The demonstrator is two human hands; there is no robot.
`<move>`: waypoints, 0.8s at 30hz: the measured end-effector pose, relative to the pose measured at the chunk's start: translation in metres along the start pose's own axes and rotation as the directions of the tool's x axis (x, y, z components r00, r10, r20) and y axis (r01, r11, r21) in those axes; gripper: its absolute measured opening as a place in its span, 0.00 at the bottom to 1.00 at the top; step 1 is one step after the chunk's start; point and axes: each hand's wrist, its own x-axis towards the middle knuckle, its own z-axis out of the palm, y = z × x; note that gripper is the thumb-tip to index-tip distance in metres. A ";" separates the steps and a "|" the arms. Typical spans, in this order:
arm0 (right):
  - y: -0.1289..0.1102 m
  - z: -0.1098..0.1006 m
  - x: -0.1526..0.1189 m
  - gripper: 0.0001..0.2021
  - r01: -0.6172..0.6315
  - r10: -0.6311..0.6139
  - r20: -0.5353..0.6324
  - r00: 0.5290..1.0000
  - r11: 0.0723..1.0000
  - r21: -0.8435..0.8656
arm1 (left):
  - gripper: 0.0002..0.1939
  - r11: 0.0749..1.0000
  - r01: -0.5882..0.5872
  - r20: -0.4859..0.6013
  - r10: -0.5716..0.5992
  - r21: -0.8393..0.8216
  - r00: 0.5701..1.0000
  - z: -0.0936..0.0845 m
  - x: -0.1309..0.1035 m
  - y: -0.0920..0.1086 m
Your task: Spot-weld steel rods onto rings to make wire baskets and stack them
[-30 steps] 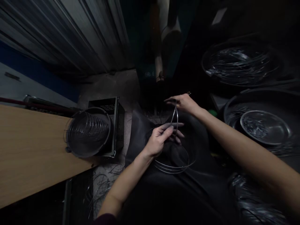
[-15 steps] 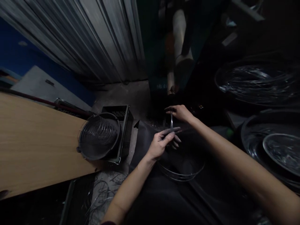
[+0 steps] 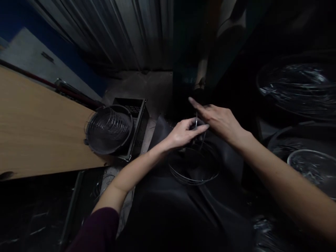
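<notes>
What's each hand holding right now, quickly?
Left hand: fingers curled, holding thin metal wire.
Right hand: one finger stretched out; whether it grips anything can't be told.

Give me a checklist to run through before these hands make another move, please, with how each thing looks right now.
1. Left hand gripping the wire: ok.
2. Right hand also touching the wire: cannot tell; the two hands overlap in this view.
3. Wire rings resting on the dark apron: cannot tell; they show below the hands, in front of it.
4. Wire coil wholly inside the black basin: not ok; its loops reach past the left rim.
5. Metal bowl within the larger tub: ok.
</notes>
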 end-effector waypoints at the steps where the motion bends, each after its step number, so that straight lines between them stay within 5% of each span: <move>1: 0.004 0.002 -0.005 0.32 0.014 -0.014 0.005 1.000 1.000 -0.001 | 0.14 1.000 0.013 0.036 -0.014 0.019 0.999 0.003 0.003 0.002; 6: 0.021 0.009 -0.022 0.31 0.003 0.002 -0.038 0.999 0.992 0.128 | 0.11 0.986 0.166 0.303 -0.159 0.003 0.940 0.023 0.014 0.002; 11: 0.021 0.010 -0.047 0.28 -0.196 0.238 -0.094 0.967 0.925 0.325 | 0.13 0.995 0.097 0.147 -0.096 0.001 0.984 0.017 0.023 0.003; 13: 0.014 0.018 -0.064 0.24 -0.234 0.295 -0.014 0.955 0.783 0.576 | 0.13 0.998 0.068 0.095 -0.067 -0.011 0.993 0.012 0.026 0.004; 15: 0.002 0.029 -0.080 0.21 -0.257 0.177 0.193 0.965 0.509 0.821 | 0.13 0.998 0.069 0.086 -0.067 -0.016 0.994 0.012 0.029 0.004; 18: -0.021 0.037 -0.090 0.26 -0.440 0.033 0.440 0.897 0.137 0.887 | 0.16 0.997 0.078 0.076 -0.077 -0.021 0.994 0.021 0.033 0.005; 21: -0.032 0.031 -0.086 0.27 -0.507 0.110 0.505 0.856 -0.016 0.862 | 0.22 0.999 0.031 -0.021 -0.030 0.031 0.999 0.019 0.017 0.003; 24: -0.026 0.023 -0.082 0.23 -0.485 0.072 0.488 0.870 -0.060 0.872 | 0.24 0.962 -0.105 -0.199 0.158 0.253 0.967 0.006 -0.033 -0.016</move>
